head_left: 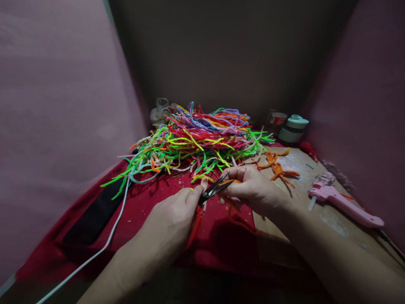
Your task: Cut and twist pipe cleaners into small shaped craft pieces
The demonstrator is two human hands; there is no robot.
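My left hand (pixel 172 215) is closed around a pair of scissors (pixel 215 188) with dark blades and red handles. The blades point up and to the right, slightly apart, and reach the fingers of my right hand (pixel 253 190). That hand pinches an orange pipe cleaner (pixel 232 182), which lies against the blade tips. A longer orange strand (pixel 243 227) hangs below the right hand. Beyond both hands rises a large heap of multicoloured pipe cleaners (pixel 205 135). Orange bent pipe-cleaner shapes (pixel 280 171) lie to the right of my right hand.
A pink glue gun (pixel 343 202) rests on a brown board (pixel 291 236) at the right. Behind stand a teal-lidded jar (pixel 292 128) and a clear container (pixel 276 119). A dark phone-like slab (pixel 95 215) and a white cable (pixel 110 236) lie on the red cloth (pixel 148 198).
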